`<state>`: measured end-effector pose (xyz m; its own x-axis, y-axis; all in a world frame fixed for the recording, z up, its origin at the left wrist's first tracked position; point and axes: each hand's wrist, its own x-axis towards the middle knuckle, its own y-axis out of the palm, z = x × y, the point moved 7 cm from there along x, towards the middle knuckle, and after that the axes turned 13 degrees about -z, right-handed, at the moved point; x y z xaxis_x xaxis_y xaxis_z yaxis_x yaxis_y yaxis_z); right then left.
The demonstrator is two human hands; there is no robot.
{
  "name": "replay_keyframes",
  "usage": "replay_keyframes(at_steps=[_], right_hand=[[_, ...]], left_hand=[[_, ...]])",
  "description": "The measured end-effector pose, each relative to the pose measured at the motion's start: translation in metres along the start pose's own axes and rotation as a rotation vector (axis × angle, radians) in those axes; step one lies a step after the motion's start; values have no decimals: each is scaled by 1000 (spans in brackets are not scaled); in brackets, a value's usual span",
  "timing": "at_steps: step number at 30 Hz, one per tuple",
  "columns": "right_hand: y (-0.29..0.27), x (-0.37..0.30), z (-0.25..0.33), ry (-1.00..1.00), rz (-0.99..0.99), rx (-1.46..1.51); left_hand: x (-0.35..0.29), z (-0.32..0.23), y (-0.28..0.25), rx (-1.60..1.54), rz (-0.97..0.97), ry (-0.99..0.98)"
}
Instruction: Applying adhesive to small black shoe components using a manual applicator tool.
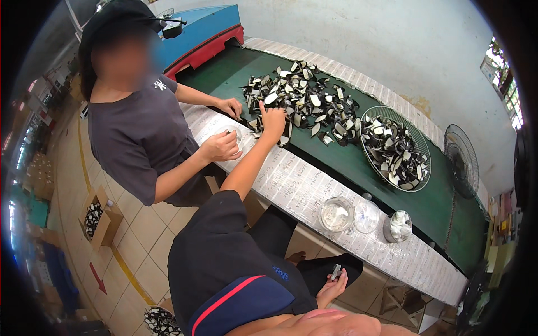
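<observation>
Shine at my left fingers (271, 116), matt cloth on me
The black-and-white pieces (315, 99) look smooth and glossy, like hard plastic, over a smooth, matt green belt (337, 161). My worktop (291, 176) shines with clear film over printed paper; the jar (336, 227) is clear and glossy, my black shirt (207, 235) dull cloth. The small grey piece (336, 272) in my right fingers (333, 286) gleams, glass or plastic unclear.

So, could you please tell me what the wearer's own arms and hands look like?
The left hand and right hand wear no gloves. The left arm comes out of a short, plain black sleeve; the right sleeve cannot be made out. The black shirt has a navy panel, a red stripe and small blue lettering.
</observation>
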<state>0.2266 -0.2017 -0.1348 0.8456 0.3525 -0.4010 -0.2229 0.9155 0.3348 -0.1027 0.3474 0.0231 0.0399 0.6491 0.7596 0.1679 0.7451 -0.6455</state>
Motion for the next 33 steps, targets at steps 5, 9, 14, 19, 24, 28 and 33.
replay_keyframes(at_steps=[5, 9, 14, 19, 24, 28, 33], right_hand=[[-3, 2, -2, -5, -5, -20], [1, 4, -3, 0, 14, -46], [-4, 6, -6, 9, 4, -49], [-12, 10, -10, 18, 17, -42], [2, 2, -2, 22, 19, -53], [-1, 2, -3, 27, 36, -48], [-2, 2, -4, 32, 38, -46]], left_hand=[[-6, -31, -58, -155, -386, 51], [-27, -19, -69, -486, -412, -184], [-121, -69, -33, -1837, 399, -1465], [-188, -107, -75, -2038, 668, -1493], [-216, -106, -81, -2188, 777, -1371], [-217, -115, -92, -2118, 899, -1239], [-219, -115, -85, -2161, 866, -1257]])
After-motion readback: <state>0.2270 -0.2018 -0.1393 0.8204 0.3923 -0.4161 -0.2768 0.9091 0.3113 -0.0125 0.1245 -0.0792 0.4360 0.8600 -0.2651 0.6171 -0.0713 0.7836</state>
